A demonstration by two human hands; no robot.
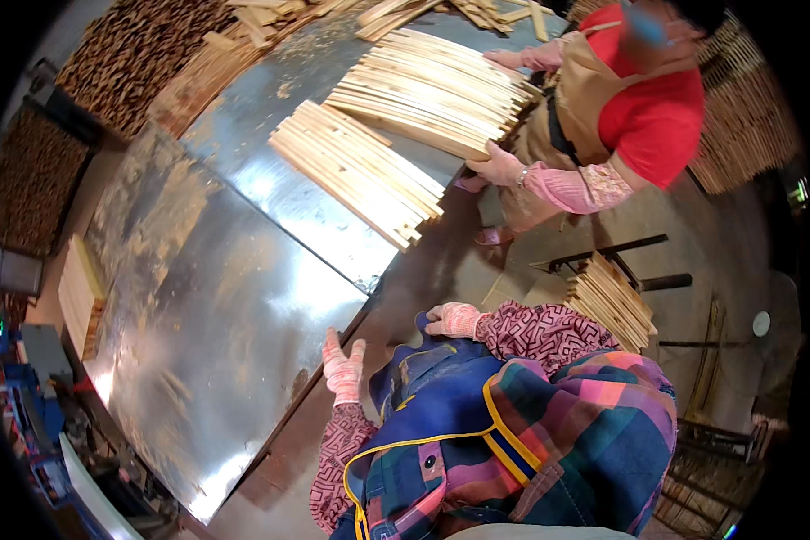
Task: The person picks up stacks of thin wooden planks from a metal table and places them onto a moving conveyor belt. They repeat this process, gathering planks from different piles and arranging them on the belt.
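Note:
My left hand (pixel 342 367), in a pale pink knit glove, is raised at the near edge of the metal-topped table (pixel 234 333). Its fingers are apart and it holds nothing. My right hand (pixel 455 320), gloved alike, is beside the front of my blue apron (pixel 441 396), fingers a little bent and apart, with nothing seen in them. Beyond my hands, a batch of pale wooden strips (pixel 360 171) lies side by side on the table. A wider batch of strips (pixel 432 90) is behind it, with a co-worker's gloved hand (pixel 499 166) at its near end.
The co-worker (pixel 594 117), in a red shirt and tan apron, stands at the table's right side. Another stack of strips (pixel 610 304) sits on a metal-legged stand to my right. A wood block stack (pixel 81 297) is at the table's left edge. Large wood piles (pixel 144 54) rise behind.

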